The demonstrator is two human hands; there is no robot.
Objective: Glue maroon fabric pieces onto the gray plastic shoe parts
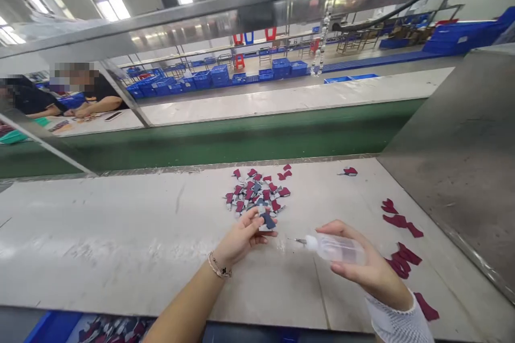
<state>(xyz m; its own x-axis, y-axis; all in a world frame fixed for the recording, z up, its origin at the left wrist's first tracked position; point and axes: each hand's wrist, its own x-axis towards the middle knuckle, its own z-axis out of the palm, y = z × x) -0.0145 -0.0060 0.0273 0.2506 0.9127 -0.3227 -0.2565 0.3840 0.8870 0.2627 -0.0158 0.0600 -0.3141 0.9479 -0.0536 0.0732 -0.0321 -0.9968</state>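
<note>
My left hand (pixel 241 238) pinches a small dark blue and white piece (pixel 266 221) just below a heap of several small red, blue and white pieces (pixel 257 193) on the white worktable (pixel 120 236). My right hand (pixel 362 265) is wrapped round a clear squeeze bottle (pixel 336 248) lying sideways. The bottle's thin metal nozzle (pixel 300 240) points left toward the held piece, a short gap from it.
Several dark red flat pieces (pixel 402 236) lie in a line at the right, one stray piece (pixel 349 171) farther back. A steel panel (pixel 462 171) rises at the right. A green conveyor belt (pixel 241 139) runs behind. Other people (pixel 80 96) sit at far left. Blue crates (pixel 217 77) stand beyond.
</note>
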